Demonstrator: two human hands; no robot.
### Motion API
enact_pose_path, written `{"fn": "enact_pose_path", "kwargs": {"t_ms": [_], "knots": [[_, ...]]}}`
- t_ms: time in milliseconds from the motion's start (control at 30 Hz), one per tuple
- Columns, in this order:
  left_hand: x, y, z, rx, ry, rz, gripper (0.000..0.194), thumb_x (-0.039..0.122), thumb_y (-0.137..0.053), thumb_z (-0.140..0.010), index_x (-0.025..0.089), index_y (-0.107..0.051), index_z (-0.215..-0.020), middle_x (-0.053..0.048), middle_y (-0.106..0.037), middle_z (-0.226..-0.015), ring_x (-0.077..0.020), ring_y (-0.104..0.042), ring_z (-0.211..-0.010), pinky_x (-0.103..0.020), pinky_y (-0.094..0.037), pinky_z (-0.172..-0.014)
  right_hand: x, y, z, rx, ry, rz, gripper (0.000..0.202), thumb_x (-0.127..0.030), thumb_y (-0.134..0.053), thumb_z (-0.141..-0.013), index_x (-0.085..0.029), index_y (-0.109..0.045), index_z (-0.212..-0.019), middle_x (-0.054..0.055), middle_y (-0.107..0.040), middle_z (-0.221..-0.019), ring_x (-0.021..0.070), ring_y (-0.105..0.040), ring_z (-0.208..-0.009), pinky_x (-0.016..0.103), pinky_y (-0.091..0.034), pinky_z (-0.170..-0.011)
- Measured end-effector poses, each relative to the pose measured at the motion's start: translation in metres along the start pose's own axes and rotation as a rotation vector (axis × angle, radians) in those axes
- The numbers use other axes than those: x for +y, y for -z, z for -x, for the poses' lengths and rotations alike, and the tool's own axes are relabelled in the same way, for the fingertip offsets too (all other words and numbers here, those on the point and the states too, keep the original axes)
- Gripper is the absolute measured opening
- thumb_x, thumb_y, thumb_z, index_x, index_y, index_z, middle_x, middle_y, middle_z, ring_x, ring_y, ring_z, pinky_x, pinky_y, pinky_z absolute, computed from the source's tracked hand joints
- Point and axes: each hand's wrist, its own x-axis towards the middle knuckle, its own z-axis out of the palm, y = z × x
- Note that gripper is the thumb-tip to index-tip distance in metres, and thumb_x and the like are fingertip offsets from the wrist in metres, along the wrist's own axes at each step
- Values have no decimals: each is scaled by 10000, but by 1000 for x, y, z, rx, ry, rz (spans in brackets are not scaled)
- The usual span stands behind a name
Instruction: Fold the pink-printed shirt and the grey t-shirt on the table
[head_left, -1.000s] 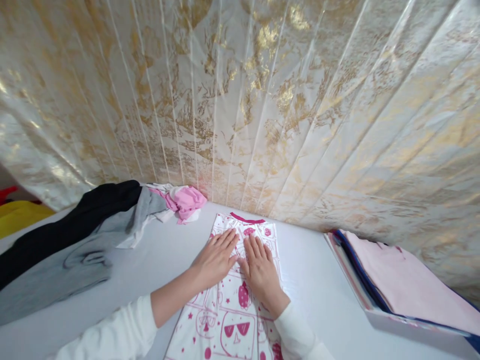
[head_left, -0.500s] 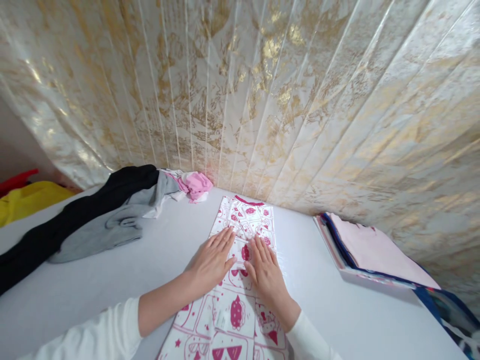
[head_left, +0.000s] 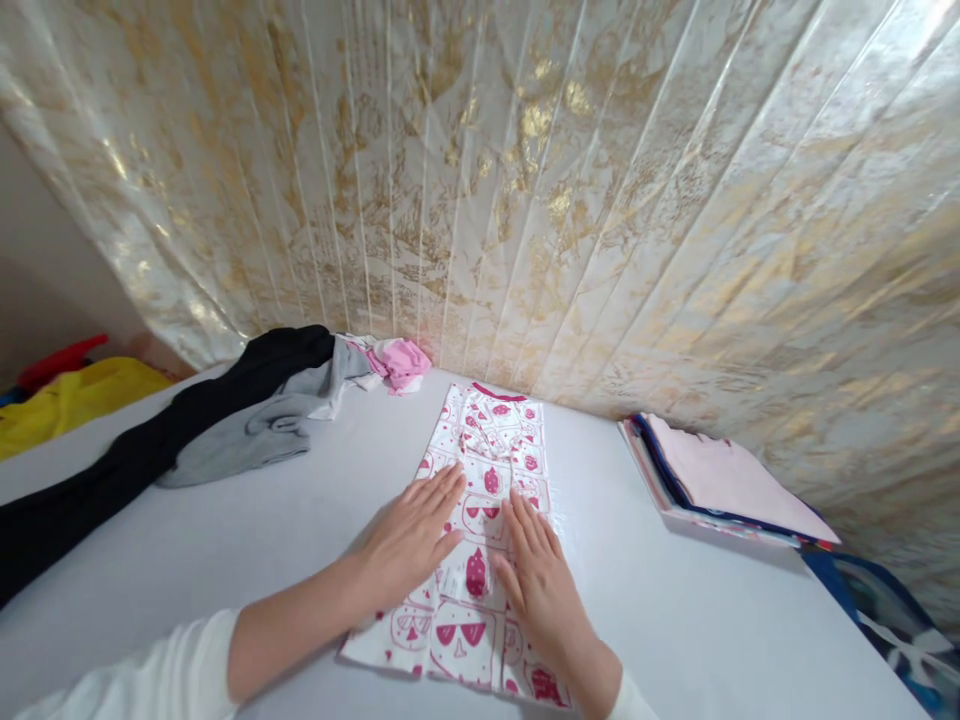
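A white shirt with a dark pink cartoon print lies lengthwise in front of me, its sides folded in. Its neckline with dark pink trim points to the far edge. On its left side rests my left hand, flat, fingers stretched out and thumb apart. My right hand lies flat on the right side, fingers forward. Neither hand grips the cloth. Parts of the shirt's edges are hidden beneath both hands.
Left of the shirt lie black trousers, a grey garment and a crumpled pink cloth. At right stands a stack of folded clothes, near a blue-trimmed bag. A gold-patterned curtain hangs behind the white surface.
Both hands have slid down the shirt toward me, still flat on it. The view has shifted slightly, and the shirt's bottom hem now shows.
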Motion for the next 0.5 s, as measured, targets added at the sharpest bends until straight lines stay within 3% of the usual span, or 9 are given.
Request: {"fn": "enact_pose_path", "kwargs": {"t_ms": [133, 233, 333, 400, 500], "knots": [[6, -7, 44, 3, -64, 30, 578, 411, -352, -1020, 187, -203, -1531, -78, -206, -1589, -195, -231, -1446, -342, -193, -1160, -17, 5, 34, -31, 32, 28, 684, -414, -428, -981, -214, -102, -1549, 83, -244, -1577, 264, -267, -1438, 446, -331, -1135], [7, -13, 54, -38, -71, 56, 567, 431, -333, -1024, 213, -207, -1532, -62, -196, -1592, -207, -221, -1449, -360, -188, -1166, -22, 2, 39, -50, 3, 68, 683, -424, -442, -974, -214, -134, -1547, 81, -243, -1577, 281, -258, -1440, 464, -335, -1132], [8, -9, 57, -48, -74, 85, 564, 431, -341, -1022, 211, -225, -1528, -67, -228, -1585, -219, -245, -1441, -374, -214, -1159, -18, 2, 39, 1, 10, 75, 656, -402, -431, -978, -207, -159, -1543, 93, -278, -1567, 285, -285, -1430, 465, -363, -1112], [9, 0, 67, -4, -99, 104, 544, 396, -379, -1015, 232, -254, -1518, -53, -285, -1568, -212, -296, -1419, -357, -239, -1150, -11, 4, 42, 74, 69, 49, 632, -417, -421, -977, -171, -222, -1525, 123, -380, -1519, 286, -376, -1387, 430, -426, -1062], [6, 12, 94, 51, -203, 140, 451, 398, -494, -965, 293, -451, -1401, -9, -458, -1476, -210, -436, -1317, -310, -306, -1107, 1, 6, 58, 150, 228, -31, 502, -512, -466, -943, -180, -517, -1315, 117, -654, -1249, 247, -629, -1134, 307, -543, -881]]}}
